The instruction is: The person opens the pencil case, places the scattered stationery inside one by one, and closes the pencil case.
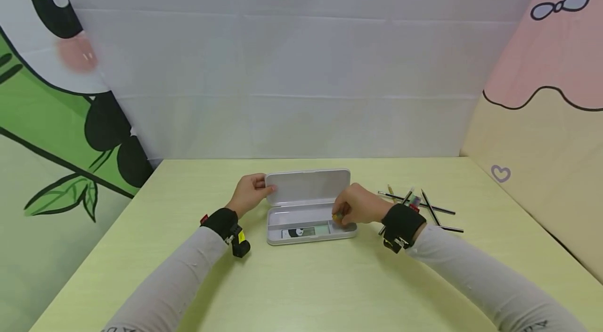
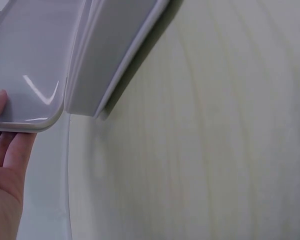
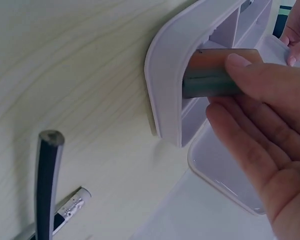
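A white pencil case (image 1: 297, 212) stands open on the table, its lid (image 1: 308, 188) tilted up at the back. My left hand (image 1: 248, 193) holds the lid's left edge, thumb on the inner face and fingers behind it, as the left wrist view also shows. Over the right end of the case, my right hand (image 1: 360, 205) pinches a small orange-and-green block that looks like an eraser (image 3: 210, 75). One end of it reaches inside the case's wall. A flat strip with a panda-like print and a pale green part (image 1: 306, 231) lies in the front compartment.
Several dark pencils (image 1: 430, 207) lie crossed on the table right of the case, partly behind my right wrist. Among them is a small multicoloured piece (image 1: 414, 200). A printed cloth backdrop (image 1: 301, 86) hangs beyond the table's far edge.
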Action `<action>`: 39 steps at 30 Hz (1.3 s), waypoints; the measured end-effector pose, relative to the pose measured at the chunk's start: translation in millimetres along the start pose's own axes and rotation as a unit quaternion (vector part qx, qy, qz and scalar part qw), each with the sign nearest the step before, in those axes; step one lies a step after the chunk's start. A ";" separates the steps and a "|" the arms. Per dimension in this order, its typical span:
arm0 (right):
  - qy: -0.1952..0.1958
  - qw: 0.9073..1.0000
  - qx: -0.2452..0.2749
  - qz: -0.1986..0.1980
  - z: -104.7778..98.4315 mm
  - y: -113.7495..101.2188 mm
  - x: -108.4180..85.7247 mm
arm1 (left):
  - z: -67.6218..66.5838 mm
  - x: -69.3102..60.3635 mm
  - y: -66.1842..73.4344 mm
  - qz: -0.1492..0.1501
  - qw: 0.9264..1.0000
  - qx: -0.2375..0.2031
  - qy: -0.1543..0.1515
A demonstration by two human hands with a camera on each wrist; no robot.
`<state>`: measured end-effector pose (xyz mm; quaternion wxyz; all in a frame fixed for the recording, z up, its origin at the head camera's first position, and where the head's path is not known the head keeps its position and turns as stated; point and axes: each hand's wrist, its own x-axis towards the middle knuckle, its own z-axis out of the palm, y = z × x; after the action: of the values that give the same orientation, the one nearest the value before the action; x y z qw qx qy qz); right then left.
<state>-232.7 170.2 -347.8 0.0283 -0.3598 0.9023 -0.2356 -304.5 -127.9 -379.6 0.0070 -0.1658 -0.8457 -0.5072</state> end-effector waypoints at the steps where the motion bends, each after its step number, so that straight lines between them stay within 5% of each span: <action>1: 0.000 1.000 -0.002 0.001 0.6 -0.5 0.4 | 0.1 -0.2 0.1 0.000 1.000 -0.002 0.000; 12: -0.016 0.999 -0.030 -0.028 6.5 -7.0 3.6 | -0.2 -0.4 0.9 -0.009 1.000 0.001 0.001; 22: -0.025 0.989 -0.129 -0.070 9.2 -9.3 8.9 | -0.8 -0.2 -1.2 -0.008 1.000 0.000 0.000; 39: -0.030 0.978 -0.197 -0.068 19.4 -12.7 11.3 | 0.6 -0.4 -1.2 -0.009 1.000 0.002 0.002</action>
<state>-228.8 146.8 -358.0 -0.0325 -0.4255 0.9033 -0.0437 -304.4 -127.9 -381.0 0.0047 -0.1566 -0.8482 -0.5059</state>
